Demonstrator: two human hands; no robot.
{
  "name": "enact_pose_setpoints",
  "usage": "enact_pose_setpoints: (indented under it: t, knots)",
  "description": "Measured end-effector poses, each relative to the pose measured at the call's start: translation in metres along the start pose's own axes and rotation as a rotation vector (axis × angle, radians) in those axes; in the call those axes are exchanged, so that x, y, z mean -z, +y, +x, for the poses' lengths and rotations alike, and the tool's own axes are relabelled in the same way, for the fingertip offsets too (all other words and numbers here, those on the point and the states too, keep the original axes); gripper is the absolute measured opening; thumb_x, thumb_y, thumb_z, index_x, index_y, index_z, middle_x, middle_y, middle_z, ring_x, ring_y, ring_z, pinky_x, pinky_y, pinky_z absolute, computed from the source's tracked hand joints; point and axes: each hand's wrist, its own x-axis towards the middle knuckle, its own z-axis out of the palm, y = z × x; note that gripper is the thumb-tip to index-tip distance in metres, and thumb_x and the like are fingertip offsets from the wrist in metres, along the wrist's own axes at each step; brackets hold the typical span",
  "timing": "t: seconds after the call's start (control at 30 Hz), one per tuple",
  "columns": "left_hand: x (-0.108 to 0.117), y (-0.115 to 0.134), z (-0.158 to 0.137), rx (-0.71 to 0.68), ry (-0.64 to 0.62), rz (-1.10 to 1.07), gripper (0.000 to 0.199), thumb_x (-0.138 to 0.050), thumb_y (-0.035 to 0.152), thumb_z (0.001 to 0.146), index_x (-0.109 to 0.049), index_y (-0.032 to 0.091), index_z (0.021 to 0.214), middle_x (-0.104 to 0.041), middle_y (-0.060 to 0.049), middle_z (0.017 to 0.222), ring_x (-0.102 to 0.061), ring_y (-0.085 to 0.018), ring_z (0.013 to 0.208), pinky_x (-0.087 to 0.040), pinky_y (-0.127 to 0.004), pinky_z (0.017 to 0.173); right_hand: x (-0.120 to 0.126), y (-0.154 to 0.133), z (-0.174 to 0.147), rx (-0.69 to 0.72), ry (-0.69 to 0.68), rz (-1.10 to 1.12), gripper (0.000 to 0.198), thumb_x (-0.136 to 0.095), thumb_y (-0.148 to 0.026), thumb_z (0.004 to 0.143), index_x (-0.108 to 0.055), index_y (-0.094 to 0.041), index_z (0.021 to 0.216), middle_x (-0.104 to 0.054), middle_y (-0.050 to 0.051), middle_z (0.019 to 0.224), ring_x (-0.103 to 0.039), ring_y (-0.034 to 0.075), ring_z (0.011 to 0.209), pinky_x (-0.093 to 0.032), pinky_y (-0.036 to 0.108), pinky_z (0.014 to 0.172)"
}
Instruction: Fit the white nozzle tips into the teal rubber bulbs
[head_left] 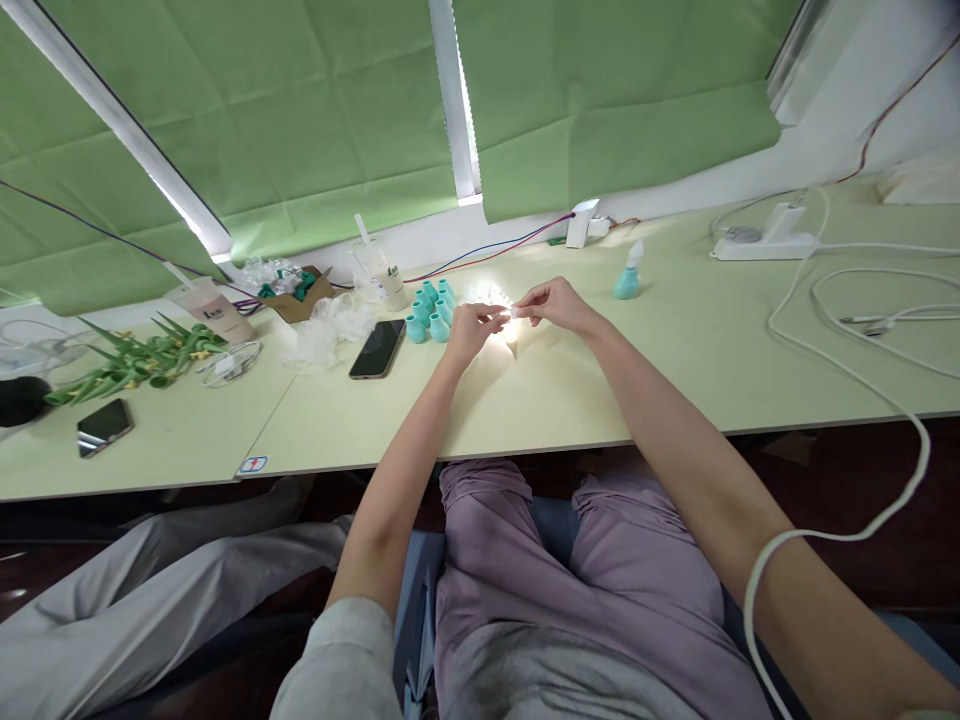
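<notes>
My left hand (474, 330) and my right hand (559, 303) meet above the table, both with fingers pinched. Between their fingertips is a small white lit light (513, 313), whose glare hides its exact shape. Bright patches shine behind and below the fingers. Just left of my left hand, several small turquoise vase-shaped pieces (438, 328) stand upright in a cluster. To the right of my right hand stands a single turquoise vase-shaped piece (626, 283) with a translucent white tip on top.
A black phone (377, 349) lies left of the turquoise cluster, near crumpled clear plastic (328, 330), a cardboard box (304, 300) and drink cups (388, 280). Tulips (150, 355) and another phone (105, 428) are further left. White cables (847, 355) and a power strip (765, 245) occupy the right.
</notes>
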Motion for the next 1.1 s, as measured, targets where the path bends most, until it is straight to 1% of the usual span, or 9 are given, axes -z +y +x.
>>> enact_pose_setpoints:
  t: [0.27,0.37,0.5,0.63,0.7,0.8,0.9,1.0,1.1]
  knots:
    - [-0.001,-0.005,0.001,0.01,0.016,-0.038,0.022,-0.068,0.035,0.075,-0.075,0.017,0.086,-0.071,-0.003,0.073,-0.066,-0.013,0.061,-0.048,-0.023,0.066,-0.002,0.006,0.0,-0.047,0.01,0.09,0.05,-0.086,-0.044,0.045,-0.071,-0.009,0.077,-0.064,0.007,0.07,-0.058,0.01,0.06,-0.054,0.025,0.061]
    - [-0.001,-0.002,0.004,0.025,0.072,-0.091,0.024,-0.07,0.035,0.073,-0.074,0.017,0.087,-0.07,-0.003,0.071,-0.065,-0.013,0.062,-0.049,-0.023,0.065,-0.006,0.003,0.0,-0.033,0.032,0.14,0.053,-0.083,-0.049,0.05,-0.07,-0.01,0.084,-0.065,0.006,0.075,-0.059,0.009,0.064,-0.054,0.024,0.062]
    - [-0.005,0.006,0.007,0.023,0.209,-0.265,0.03,-0.07,0.038,0.072,-0.072,0.016,0.091,-0.07,-0.006,0.086,-0.064,-0.012,0.065,-0.051,-0.024,0.064,-0.014,-0.004,0.0,0.058,0.091,0.241,0.055,-0.075,-0.055,0.06,-0.067,-0.016,0.098,-0.064,0.004,0.085,-0.06,0.009,0.07,-0.054,0.022,0.061]
    - [-0.011,0.006,0.007,0.029,0.202,-0.337,0.032,-0.071,0.039,0.07,-0.068,0.015,0.091,-0.069,-0.007,0.09,-0.063,-0.012,0.069,-0.054,-0.025,0.065,-0.018,-0.001,0.0,0.051,0.052,0.265,0.055,-0.076,-0.051,0.06,-0.066,-0.016,0.1,-0.064,0.004,0.086,-0.061,0.01,0.075,-0.053,0.02,0.062]
    - [-0.011,0.005,0.006,0.05,0.18,-0.324,0.035,-0.072,0.037,0.069,-0.065,0.016,0.096,-0.068,-0.005,0.088,-0.063,-0.011,0.069,-0.054,-0.024,0.064,-0.018,0.003,0.001,0.033,0.061,0.261,0.054,-0.076,-0.051,0.06,-0.066,-0.016,0.1,-0.063,0.004,0.084,-0.061,0.01,0.076,-0.052,0.02,0.063]
    - [-0.008,0.005,0.005,0.053,0.147,-0.297,0.04,-0.071,0.034,0.071,-0.06,0.019,0.107,-0.067,-0.004,0.09,-0.063,-0.011,0.072,-0.053,-0.022,0.064,-0.016,0.006,0.002,0.009,0.124,0.222,0.054,-0.073,-0.051,0.063,-0.065,-0.016,0.103,-0.061,0.003,0.081,-0.059,0.009,0.074,-0.05,0.018,0.06]
    - [-0.004,0.006,0.005,0.045,0.149,-0.256,0.036,-0.066,0.034,0.075,-0.058,0.02,0.107,-0.066,-0.004,0.094,-0.062,-0.012,0.079,-0.052,-0.022,0.063,-0.012,0.005,0.003,-0.011,0.215,0.175,0.058,-0.07,-0.051,0.065,-0.06,-0.018,0.112,-0.06,0.003,0.085,-0.058,0.009,0.075,-0.046,0.016,0.055]
    - [0.004,0.005,0.006,0.044,0.199,-0.139,0.025,-0.062,0.032,0.079,-0.06,0.019,0.101,-0.066,-0.005,0.097,-0.061,-0.013,0.083,-0.05,-0.021,0.064,-0.008,0.006,0.005,-0.016,0.274,0.146,0.061,-0.067,-0.052,0.067,-0.055,-0.02,0.117,-0.059,0.003,0.09,-0.057,0.008,0.074,-0.043,0.015,0.051]
    - [0.021,0.002,0.008,0.027,0.332,0.077,0.016,-0.057,0.026,0.082,-0.062,0.02,0.096,-0.063,-0.006,0.103,-0.058,-0.014,0.087,-0.048,-0.023,0.07,-0.006,0.01,0.007,-0.025,0.289,0.145,0.06,-0.065,-0.053,0.068,-0.053,-0.02,0.116,-0.057,0.003,0.091,-0.056,0.008,0.071,-0.041,0.014,0.049]
